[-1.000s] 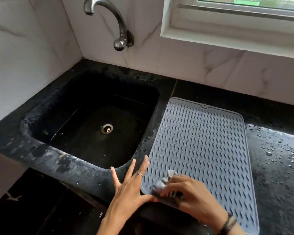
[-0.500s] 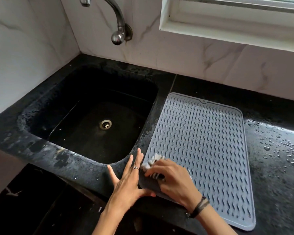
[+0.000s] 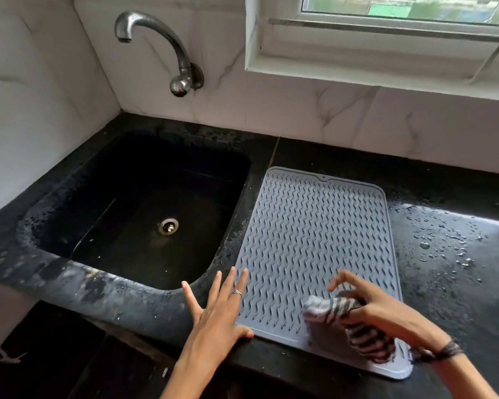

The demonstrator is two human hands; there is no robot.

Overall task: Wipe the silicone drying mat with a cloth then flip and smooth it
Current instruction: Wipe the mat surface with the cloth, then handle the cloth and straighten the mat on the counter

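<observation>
Head view — sink basin — drain inside

Soft window daylight, countertop glare, motion-blurred cloth, wide-angle edge bending.

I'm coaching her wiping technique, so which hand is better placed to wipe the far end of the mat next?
Probably the right hand: it grips the cloth on the mat. The left hand lies flat at the mat's near left corner, steadying it.
</observation>
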